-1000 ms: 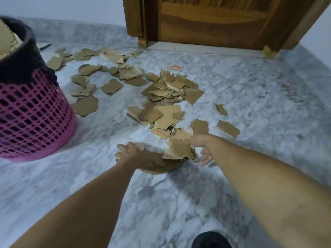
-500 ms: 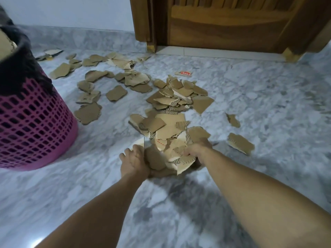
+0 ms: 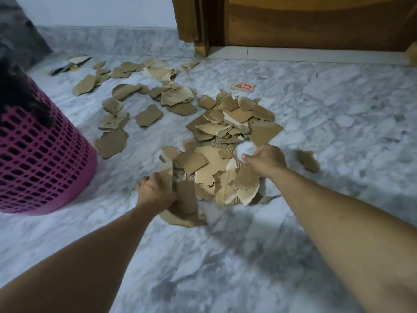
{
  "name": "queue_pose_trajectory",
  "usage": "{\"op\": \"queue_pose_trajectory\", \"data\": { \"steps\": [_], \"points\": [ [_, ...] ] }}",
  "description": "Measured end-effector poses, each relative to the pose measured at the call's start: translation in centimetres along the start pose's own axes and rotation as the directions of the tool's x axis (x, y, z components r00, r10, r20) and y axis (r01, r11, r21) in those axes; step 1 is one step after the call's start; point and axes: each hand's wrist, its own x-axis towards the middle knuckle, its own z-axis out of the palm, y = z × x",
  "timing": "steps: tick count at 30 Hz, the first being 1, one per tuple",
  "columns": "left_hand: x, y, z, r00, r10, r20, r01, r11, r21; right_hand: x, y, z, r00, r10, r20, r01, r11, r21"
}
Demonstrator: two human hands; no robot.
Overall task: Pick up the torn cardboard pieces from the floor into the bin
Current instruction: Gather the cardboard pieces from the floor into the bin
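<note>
Ragged, flat brown cardboard pieces [image 3: 216, 168] (too many to count) lie heaped on the veined marble floor [image 3: 225, 256]. The left hand [image 3: 155, 192] grips the heap's near edge; the right hand [image 3: 266, 160] curls over its far side. One pink lattice bin [image 3: 40, 159] stands left.

- Grey-white marble floor [image 3: 338, 105].
- Torn cardboard pieces [image 3: 228, 123] scattered and heaped across its middle.
- Pink mesh bin [image 3: 42, 163] standing at left.
- Small red-printed scrap [image 3: 243, 87] near the wooden door [image 3: 304, 23].
</note>
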Motion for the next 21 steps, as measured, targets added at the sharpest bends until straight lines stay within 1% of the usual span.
{"op": "queue_pose_trajectory", "data": {
  "steps": [1, 2, 3, 4, 6, 7, 9, 11, 12, 14, 16, 17, 19, 21],
  "points": [
    [0.2, 0.3, -0.2, 0.993, -0.085, 0.08, 0.096, 0.985, -0.143, 0.4, 0.2, -0.3, 1.0, 0.02, 0.006, -0.019, 0.999, -0.027],
    [0.7, 0.6, -0.3, 0.985, -0.125, 0.12, 0.155, 0.943, -0.294, 1.0, 0.3, -0.5, 0.998, 0.051, 0.031, -0.049, 0.998, -0.045],
    [1.4, 0.8, -0.3, 0.975, -0.18, 0.13, 0.218, 0.892, -0.396, 1.3, 0.3, -1.0, 0.994, 0.086, 0.061, -0.083, 0.995, -0.055],
    [2.6, 0.5, 0.2, 0.967, -0.223, 0.122, 0.254, 0.854, -0.455, 1.3, 0.1, -1.4, 0.986, 0.132, 0.097, -0.126, 0.99, -0.069],
    [4.0, 0.1, 0.4, 0.915, -0.386, 0.115, 0.397, 0.82, -0.412, 1.1, -0.6, -2.5, 0.969, 0.192, 0.159, -0.176, 0.979, -0.106],
    [4.4, -0.4, 0.6, 0.885, -0.445, 0.138, 0.461, 0.798, -0.388, 1.1, -0.8, -2.9, 0.958, 0.213, 0.194, -0.197, 0.975, -0.101],
    [6.4, -2.3, 2.5, 0.838, -0.495, 0.228, 0.545, 0.754, -0.366, 0.7, -1.5, -3.1, 0.926, 0.251, 0.282, -0.233, 0.968, -0.095],
    [9.9, -4.9, 6.3, 0.802, -0.556, 0.22, 0.598, 0.74, -0.308, 0.1, -1.8, -2.8, 0.896, 0.282, 0.343, -0.242, 0.958, -0.156],
    [10.2, -4.5, 6.8, 0.804, -0.553, 0.219, 0.595, 0.75, -0.289, -0.2, -2.1, -2.5, 0.892, 0.294, 0.344, -0.24, 0.952, -0.192],
    [11.2, -4.5, 8.4, 0.828, -0.525, 0.197, 0.561, 0.768, -0.31, -0.8, -2.9, -2.0, 0.891, 0.319, 0.323, -0.238, 0.934, -0.268],
    [9.7, -2.6, 6.2, 0.842, -0.518, 0.154, 0.538, 0.781, -0.316, -1.2, -3.9, -1.6, 0.89, 0.331, 0.315, -0.224, 0.917, -0.33],
    [7.9, -1.1, 4.1, 0.853, -0.498, 0.155, 0.519, 0.782, -0.345, -1.2, -4.1, -1.4, 0.893, 0.323, 0.314, -0.216, 0.918, -0.333],
    [6.9, 0.5, 2.0, 0.877, -0.45, 0.17, 0.475, 0.757, -0.448, -1.1, -4.5, -0.6, 0.886, 0.331, 0.324, -0.243, 0.928, -0.283],
    [6.7, 1.1, 0.8, 0.917, -0.358, 0.174, 0.394, 0.759, -0.518, -0.7, -4.4, 0.2, 0.881, 0.343, 0.326, -0.303, 0.938, -0.167]
  ]
}}
